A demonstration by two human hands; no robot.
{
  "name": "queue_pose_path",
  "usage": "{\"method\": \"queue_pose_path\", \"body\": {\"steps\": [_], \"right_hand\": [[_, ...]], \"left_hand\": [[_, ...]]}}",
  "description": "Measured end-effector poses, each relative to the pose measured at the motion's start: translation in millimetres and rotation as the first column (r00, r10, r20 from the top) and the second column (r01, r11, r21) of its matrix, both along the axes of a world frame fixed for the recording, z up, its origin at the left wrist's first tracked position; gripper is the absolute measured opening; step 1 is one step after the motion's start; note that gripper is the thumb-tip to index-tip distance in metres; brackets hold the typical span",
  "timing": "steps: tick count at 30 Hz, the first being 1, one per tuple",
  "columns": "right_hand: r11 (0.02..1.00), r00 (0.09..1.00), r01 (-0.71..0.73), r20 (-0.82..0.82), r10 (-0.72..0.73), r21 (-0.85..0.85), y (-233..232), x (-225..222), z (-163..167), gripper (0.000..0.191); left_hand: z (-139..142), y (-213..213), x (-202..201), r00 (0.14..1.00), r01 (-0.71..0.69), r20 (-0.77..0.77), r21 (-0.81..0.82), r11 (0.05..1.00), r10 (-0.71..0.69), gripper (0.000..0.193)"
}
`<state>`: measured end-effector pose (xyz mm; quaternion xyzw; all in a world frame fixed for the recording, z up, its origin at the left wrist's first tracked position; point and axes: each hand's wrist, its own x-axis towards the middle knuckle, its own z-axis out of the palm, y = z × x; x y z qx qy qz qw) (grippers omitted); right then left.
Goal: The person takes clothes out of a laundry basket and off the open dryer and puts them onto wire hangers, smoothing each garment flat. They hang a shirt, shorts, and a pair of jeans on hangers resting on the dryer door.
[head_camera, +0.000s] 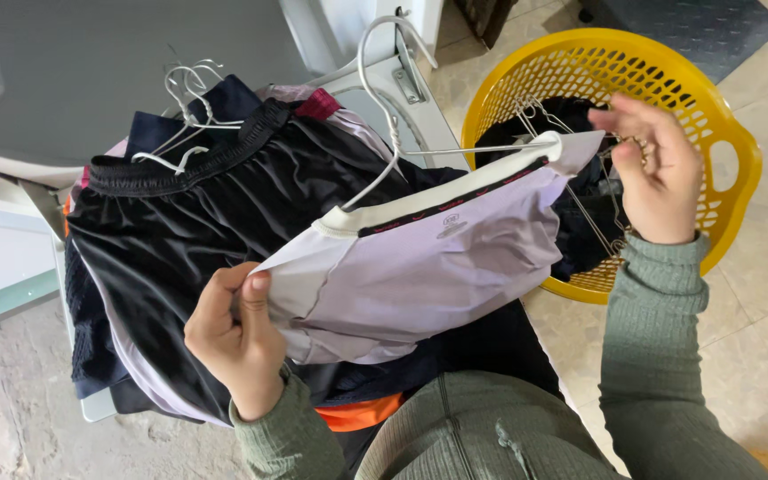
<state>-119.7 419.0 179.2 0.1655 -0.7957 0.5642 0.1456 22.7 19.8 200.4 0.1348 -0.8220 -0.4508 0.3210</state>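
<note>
Left hand closes its grip on the near-left edge of a pale lilac stretch garment with white waistband, hung on a white wire hanger over a pile of dark clothes. Right hand, at the far right over a yellow perforated plastic laundry basket, pinches thin wire hangers between curled fingers.
</note>
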Motion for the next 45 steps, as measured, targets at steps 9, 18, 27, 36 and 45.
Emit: {"method": "queue_pose_path", "body": {"steps": [9, 18, 27, 36, 45], "right_hand": [[0.863, 0.934, -0.262, 0.109, 0.339, -0.432, -11, -18, -79, 0.085], [0.933, 0.994, -0.005, 0.102, 0.045, -0.361, -31, -20, -50, 0.038], [0.905, 0.980, -0.037, 0.160, 0.115, -0.425, -39, -15, -38, 0.026], [0.824, 0.976, -0.088, 0.115, 0.183, -0.560, -45, -41, -43, 0.028], [0.773, 0.716, -0.238, 0.431, 0.549, -0.589, -89, -31, 0, 0.027]], "left_hand": [[-10, -13, 0, 0.997, 0.010, 0.075, 0.329, 0.944, -0.036, 0.021], [-15, -20, 11, 0.990, 0.100, 0.054, 0.362, 0.927, -0.128, 0.022], [-1, -45, 32, 0.950, 0.308, -0.189, 0.684, 0.662, -0.247, 0.082], [-12, -46, 45, 0.760, 0.516, -0.127, 0.713, 0.474, -0.638, 0.078], [-51, -132, 127, 0.759, 0.651, -0.506, 0.561, 0.512, -0.410, 0.032]]}}
